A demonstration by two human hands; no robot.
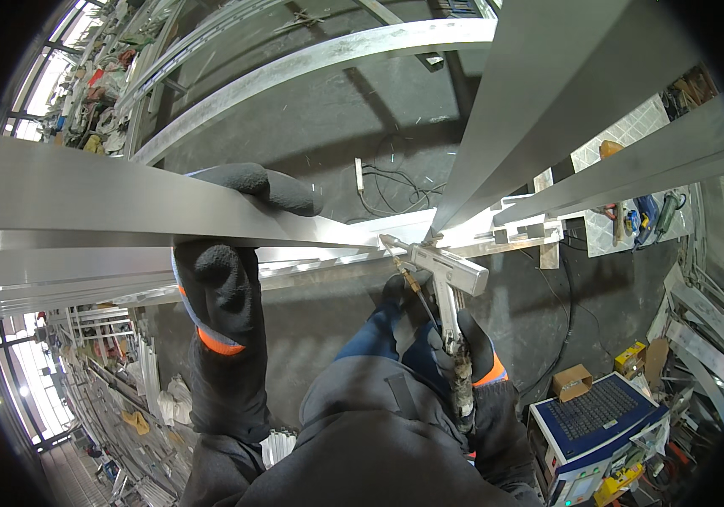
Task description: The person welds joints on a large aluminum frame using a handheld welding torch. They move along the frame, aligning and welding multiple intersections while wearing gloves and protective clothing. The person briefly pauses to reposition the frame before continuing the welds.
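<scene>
- Gun-shaped tool (446, 291): in your right hand (474, 342), fingers wrapped round its handle; nozzle (393, 242) beside right end of grey beam (117, 198).
- Your left hand (220, 275): fingers and thumb pinching the beam across its edges.

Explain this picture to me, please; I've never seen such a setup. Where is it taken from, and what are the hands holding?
This single view comes from a wide fisheye camera on a person's head, looking down, so straight edges bend. No robot here: both hands are the person's own, in dark gloves.

The left grip wraps around a grey metal beam. The right grip holds a silver gun-shaped tool by its handle. The tool's tip is at the beam's far end; whether it touches is unclear.

To the right, a blue handheld tool lies on a pale board. Lower right, a cardboard box sits on a blue-and-white machine.
</scene>
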